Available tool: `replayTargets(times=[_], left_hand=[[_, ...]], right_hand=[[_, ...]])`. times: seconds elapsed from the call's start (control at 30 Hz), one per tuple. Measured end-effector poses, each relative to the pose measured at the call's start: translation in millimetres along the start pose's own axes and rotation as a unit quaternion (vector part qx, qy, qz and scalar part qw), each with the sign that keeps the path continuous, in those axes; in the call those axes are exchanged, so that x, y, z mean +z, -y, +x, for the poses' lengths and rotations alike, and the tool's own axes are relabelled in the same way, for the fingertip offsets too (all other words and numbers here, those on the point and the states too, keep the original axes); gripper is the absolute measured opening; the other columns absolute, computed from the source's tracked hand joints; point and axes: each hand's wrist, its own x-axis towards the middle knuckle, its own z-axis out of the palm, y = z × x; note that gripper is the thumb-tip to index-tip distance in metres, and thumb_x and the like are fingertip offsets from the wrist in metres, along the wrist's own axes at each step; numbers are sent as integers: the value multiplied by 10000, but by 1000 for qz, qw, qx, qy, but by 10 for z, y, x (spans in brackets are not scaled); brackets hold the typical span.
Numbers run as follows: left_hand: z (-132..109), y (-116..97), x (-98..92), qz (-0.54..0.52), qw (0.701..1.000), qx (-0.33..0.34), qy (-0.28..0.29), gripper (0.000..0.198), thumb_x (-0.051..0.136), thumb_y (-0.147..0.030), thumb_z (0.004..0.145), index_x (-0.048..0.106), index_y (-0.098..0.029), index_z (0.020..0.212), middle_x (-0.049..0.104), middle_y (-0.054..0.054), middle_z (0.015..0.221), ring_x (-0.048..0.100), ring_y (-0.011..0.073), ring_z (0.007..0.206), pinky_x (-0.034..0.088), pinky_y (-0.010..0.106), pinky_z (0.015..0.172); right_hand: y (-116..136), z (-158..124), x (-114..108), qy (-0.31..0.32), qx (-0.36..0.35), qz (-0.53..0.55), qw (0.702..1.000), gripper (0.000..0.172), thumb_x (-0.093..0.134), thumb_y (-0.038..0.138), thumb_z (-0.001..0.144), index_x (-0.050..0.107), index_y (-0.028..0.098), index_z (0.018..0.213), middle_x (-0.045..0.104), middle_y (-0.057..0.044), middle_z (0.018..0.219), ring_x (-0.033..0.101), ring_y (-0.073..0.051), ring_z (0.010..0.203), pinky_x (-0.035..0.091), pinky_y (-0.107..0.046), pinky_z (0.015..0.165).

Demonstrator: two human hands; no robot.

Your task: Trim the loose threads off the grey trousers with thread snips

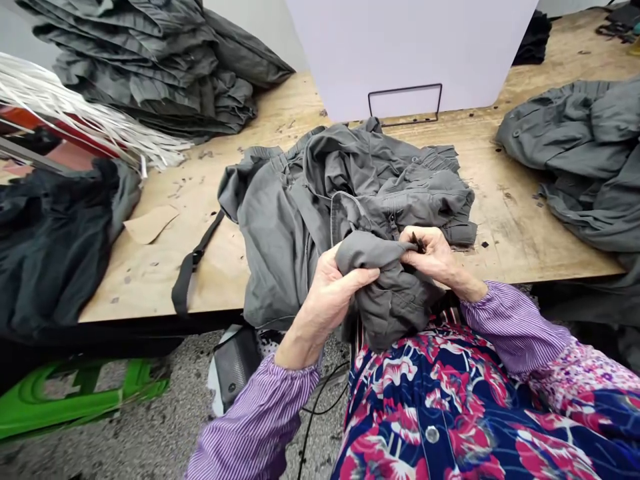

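Note:
A pair of grey trousers (pixel 280 233) with a gathered waistband lies bunched on the table and hangs over its front edge. My left hand (pixel 333 283) is closed on a folded part of the cloth, thumb on top. At the other end of that fold is my right hand (pixel 433 253), fingers pinched together at the cloth's edge. A small dark pointed tool (pixel 418 244) sticks out between its fingers, mostly hidden, perhaps thread snips. Loose cloth droops below both hands, against my lap.
Grey garments (pixel 150 60) are piled at the back left, and more grey cloth (pixel 585 153) lies at the right. White strips (pixel 85 100), dark clothing (pixel 55 233) and a black buckled strap (pixel 193 263) are on the left. A white panel (pixel 410 47) stands behind. A green stool (pixel 85 393) is below.

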Motion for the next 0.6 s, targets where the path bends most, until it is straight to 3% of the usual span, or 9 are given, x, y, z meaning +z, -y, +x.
replayTargets(times=[0.07,0.13,0.23,0.3,0.4,0.43,0.5,0.53,0.6], left_hand=[[-21,44,6,31,1000,4,-1,384,802,-173,504,675,-165,866,685,-3,811,610,141,733,486,218,696],[-54,92,29,85,996,6,11,390,806,-154,490,685,-149,861,684,9,818,609,153,753,479,218,708],[-115,148,50,127,991,-10,47,183,738,-162,598,699,-116,771,666,20,732,588,143,701,472,222,683],[-148,174,45,116,991,-19,69,102,699,-165,639,693,-115,728,648,15,682,572,135,675,468,218,654],[-182,220,33,94,990,-30,98,55,691,-159,642,657,-128,674,614,-9,637,542,115,639,457,200,619],[-192,239,33,90,989,-35,108,57,687,-159,646,639,-130,654,598,-15,619,527,105,615,449,193,599],[-218,271,42,87,987,-49,127,83,668,-171,666,607,-131,627,568,-20,583,499,92,563,429,189,559],[-233,278,50,85,986,-55,135,94,654,-181,678,596,-131,625,559,-19,573,491,91,546,422,192,546],[-266,264,68,81,983,-67,149,94,623,-197,694,581,-132,642,553,-17,578,488,94,541,414,199,540]], right_hand=[[45,-24,18,-70,-1,-23,997,222,574,182,693,413,161,542,341,64,520,306,-54,514,236,-204,488],[112,-38,-36,-78,-1,-39,996,189,551,147,682,424,159,542,352,62,522,312,-52,513,235,-202,486],[222,-6,-253,103,33,-18,994,89,626,152,640,539,138,635,461,44,578,377,-56,531,271,-199,492],[287,58,-395,173,48,13,984,255,688,225,636,610,129,859,520,26,657,418,-67,560,299,-204,507],[360,187,-387,114,19,-24,993,558,722,331,643,545,135,1134,487,48,651,380,-59,539,276,-206,500],[375,227,-313,103,3,-66,993,560,731,346,635,553,133,1121,454,61,621,352,-55,525,259,-206,494],[390,299,-105,117,-33,-157,980,359,713,338,654,614,119,921,388,73,562,314,-52,511,235,-213,493],[392,333,0,117,-55,-198,972,219,671,308,692,607,119,784,362,71,543,301,-52,510,231,-218,499],[393,411,151,82,-111,-264,954,165,575,217,738,516,136,607,329,65,522,278,-54,502,229,-229,511]])
